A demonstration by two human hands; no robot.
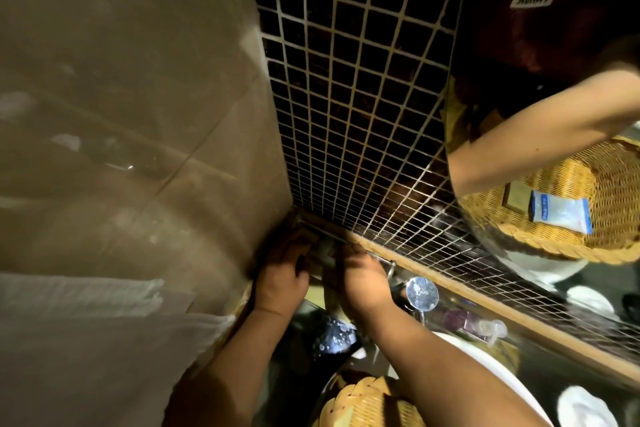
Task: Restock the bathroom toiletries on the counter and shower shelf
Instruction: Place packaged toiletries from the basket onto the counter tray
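Reaching into the corner rack (381, 258) at 6 o'clock, left hand (280, 282) and right hand (363, 279) flank a blurred toiletry item (323, 253); grip cannot be told. Risk: unseated, it drops toward the wicker basket (360, 402).

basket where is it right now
In the head view the basket sits at the bottom centre, cut off by the lower edge. It lies between the two forearms, below the left hand and right hand.
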